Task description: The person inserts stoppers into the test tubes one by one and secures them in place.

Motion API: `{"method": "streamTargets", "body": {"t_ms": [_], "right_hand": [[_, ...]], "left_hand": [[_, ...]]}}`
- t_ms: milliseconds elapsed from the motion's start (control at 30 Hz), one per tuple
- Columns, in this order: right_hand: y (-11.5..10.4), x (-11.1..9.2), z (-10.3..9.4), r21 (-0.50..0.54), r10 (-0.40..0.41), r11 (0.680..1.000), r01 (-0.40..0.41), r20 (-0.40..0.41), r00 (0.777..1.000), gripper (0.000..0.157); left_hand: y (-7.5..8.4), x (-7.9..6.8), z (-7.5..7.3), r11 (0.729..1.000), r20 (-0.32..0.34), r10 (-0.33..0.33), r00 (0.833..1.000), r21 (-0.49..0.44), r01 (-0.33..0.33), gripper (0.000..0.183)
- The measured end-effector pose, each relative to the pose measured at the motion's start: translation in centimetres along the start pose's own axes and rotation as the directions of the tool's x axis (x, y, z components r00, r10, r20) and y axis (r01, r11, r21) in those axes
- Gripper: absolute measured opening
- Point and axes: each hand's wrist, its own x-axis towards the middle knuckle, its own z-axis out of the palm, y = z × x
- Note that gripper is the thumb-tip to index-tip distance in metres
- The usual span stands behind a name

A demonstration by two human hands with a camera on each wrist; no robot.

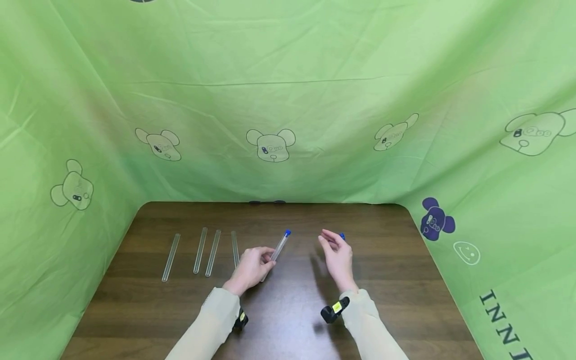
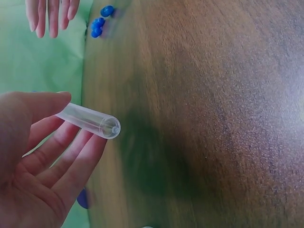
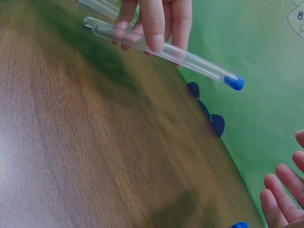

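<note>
My left hand [image 1: 252,267] pinches a clear test tube [image 1: 280,248] between thumb and fingers. A blue stopper [image 3: 234,82] sits in the tube's far end. The tube leans up and away; its rounded bottom [image 2: 111,127] points toward the camera in the left wrist view. To the right, my right hand [image 1: 338,260] hovers over the table with its fingers loosely extended and nothing in them. Loose blue stoppers [image 2: 98,23] lie near that hand, mostly hidden behind it in the head view.
Several clear test tubes lie on the brown wooden table [image 1: 382,300] left of my hands: one tube [image 1: 171,257] at far left, others such as this tube [image 1: 213,253] closer in. Green cloth [image 1: 270,100] with cartoon heads hangs round the table's back and sides.
</note>
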Motion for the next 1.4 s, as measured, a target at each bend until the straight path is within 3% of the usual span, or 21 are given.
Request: {"method": "streamTargets", "body": {"t_ms": [467, 767, 1400], "right_hand": [[0.3, 0.3, -1.2, -0.066, 0.037, 0.997, -0.038, -0.017, 0.999, 0.033], [0.7, 0.4, -2.1, -0.081, 0.072, 0.994, -0.073, -0.013, 0.997, 0.034], [1.7, 0.7, -3.0, -0.161, 0.118, 0.980, -0.118, -0.013, 0.993, 0.035]], "left_hand": [[-0.9, 0.0, -0.1, 1.000, -0.044, -0.016, 0.999, 0.006, 0.016, 0.028], [-1.2, -0.3, -0.1, 0.997, -0.093, -0.045, 0.995, 0.059, 0.050, 0.028], [-1.7, -0.6, 0.0, 0.990, -0.111, -0.093, 0.989, 0.092, 0.103, 0.030]]}}
